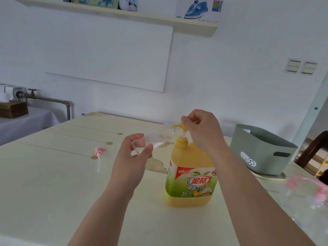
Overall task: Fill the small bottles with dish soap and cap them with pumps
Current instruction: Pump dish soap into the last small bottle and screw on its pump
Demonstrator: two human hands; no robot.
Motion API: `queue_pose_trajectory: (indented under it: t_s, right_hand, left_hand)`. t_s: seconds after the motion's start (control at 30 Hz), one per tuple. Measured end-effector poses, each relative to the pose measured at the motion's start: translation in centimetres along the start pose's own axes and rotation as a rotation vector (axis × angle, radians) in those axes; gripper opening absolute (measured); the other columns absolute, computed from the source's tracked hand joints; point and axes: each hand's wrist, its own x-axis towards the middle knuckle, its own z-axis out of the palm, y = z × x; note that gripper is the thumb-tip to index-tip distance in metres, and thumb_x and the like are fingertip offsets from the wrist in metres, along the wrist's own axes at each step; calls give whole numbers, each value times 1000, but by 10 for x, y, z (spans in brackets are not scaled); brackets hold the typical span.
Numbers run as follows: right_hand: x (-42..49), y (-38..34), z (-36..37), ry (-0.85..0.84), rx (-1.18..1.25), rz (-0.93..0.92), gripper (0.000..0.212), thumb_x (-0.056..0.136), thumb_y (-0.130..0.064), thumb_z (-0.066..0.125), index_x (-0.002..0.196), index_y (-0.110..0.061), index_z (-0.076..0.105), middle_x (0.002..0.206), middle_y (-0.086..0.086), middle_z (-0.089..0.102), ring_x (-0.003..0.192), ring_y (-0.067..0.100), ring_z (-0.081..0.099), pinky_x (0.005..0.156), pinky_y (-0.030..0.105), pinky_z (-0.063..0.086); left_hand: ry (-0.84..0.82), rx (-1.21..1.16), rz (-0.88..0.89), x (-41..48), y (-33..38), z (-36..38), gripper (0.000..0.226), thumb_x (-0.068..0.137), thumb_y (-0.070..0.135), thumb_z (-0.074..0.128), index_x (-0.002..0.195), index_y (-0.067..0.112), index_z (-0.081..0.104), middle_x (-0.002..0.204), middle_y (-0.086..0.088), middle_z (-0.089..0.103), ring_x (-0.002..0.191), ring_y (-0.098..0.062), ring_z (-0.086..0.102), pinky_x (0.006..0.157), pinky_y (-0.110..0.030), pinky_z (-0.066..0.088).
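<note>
Two bare forearms are reaching up from the bottom edge over a pale cream table. The left hand is gripping the base of a small clear bottle, thumb and fingers curled around it, holding it in the air tilted almost onto its side with its open mouth pointing right. That mouth is meeting the spout of the yellow pump head on a large dish soap jug, which is standing upright on the table just right of centre, full of orange-yellow liquid and wearing a green and red label. The right hand is sitting on top of the pump head, fingers curled down over it and thumb lying along the spout. How much soap is sitting inside the small bottle cannot be told.

A loose pink pump with a white tube is lying flat on the table to the left, well apart from both hands. A grey-green plastic basket with cut-out handles is standing behind the right arm, near the table's far right side. At the right edge, blurred clear bottles with pink pumps are resting on the table.

Behind everything a white wall is carrying a shelf with a box picturing a blue iron, two switch plates, and a pipe with a tap at the left
</note>
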Motion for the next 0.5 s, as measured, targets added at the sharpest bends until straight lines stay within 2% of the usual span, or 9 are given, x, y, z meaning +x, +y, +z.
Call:
queue_pose_trajectory:
  t_s: [0.23,0.33,0.43,0.5]
  right_hand:
    - [-16,13,20,79,38,-4,32,94,-35,55,66,-23,47,65,-5,57,59,13,50,62,30,43]
    - [-16,14,20,99,35,-7,31,94,-35,54,66,-22,47,65,-5,57,63,13,53,61,28,41]
    - [-14,11,17,116,71,-3,31,92,-34,57,65,-22,50,62,-6,57,60,9,51,59,27,38]
    - [-10,6,13,109,81,2,30,91,-32,59,64,-20,54,61,-7,57,58,8,49,58,27,37]
  left_hand:
    - [26,-4,-14,-4,-5,2,21,89,18,63,106,30,58,85,16,48,88,-25,67,94,-48,49]
    - [19,-5,-24,-2,-5,1,21,88,18,64,104,31,59,85,18,53,83,-20,68,94,-46,50]
    - [17,4,-19,0,-4,0,22,87,19,65,100,36,59,79,19,58,82,-19,68,91,-44,52]
    - [8,0,-7,1,-3,-1,22,88,20,65,100,37,58,85,16,61,79,-14,69,88,-40,53]
